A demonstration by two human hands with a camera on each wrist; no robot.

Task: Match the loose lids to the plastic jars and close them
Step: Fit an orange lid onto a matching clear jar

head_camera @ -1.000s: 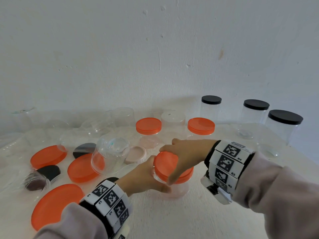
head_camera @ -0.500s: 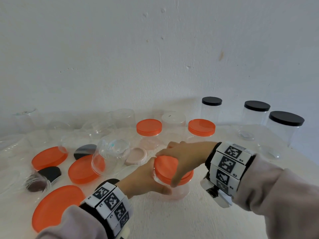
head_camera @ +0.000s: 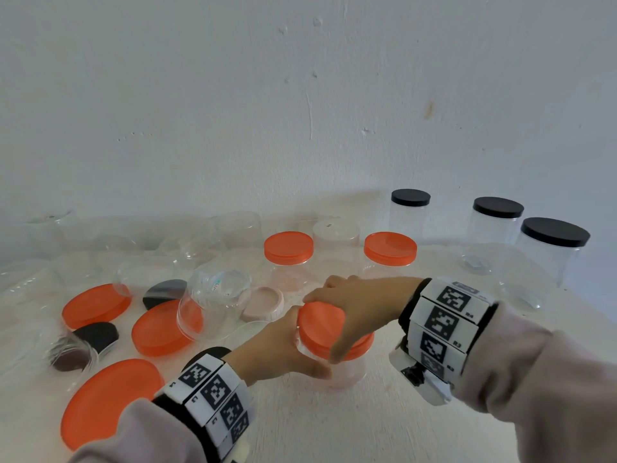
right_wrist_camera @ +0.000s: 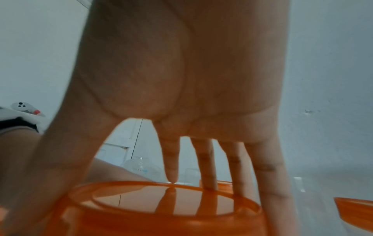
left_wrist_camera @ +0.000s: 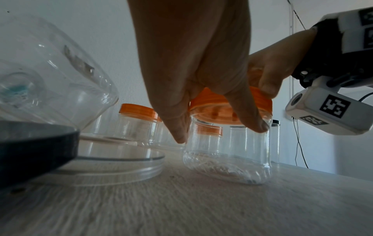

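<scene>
The step in hand looks like screwing a lid down. A small clear jar stands on the worktop in front of the person, with an orange lid sitting on its mouth. The left hand wraps the jar's wall just under the lid, thumb and fingers curled round it to steady it. The right hand arches over the top, fingertips and thumb clamped on the lid's rim. Whether the thread has caught cannot be told. The next move probably calls for a firm clockwise twist while the left hand keeps the jar from spinning, then a check that the lid sits level. Open clear jars and several loose orange lids lie to the left; capped jars stand behind.
</scene>
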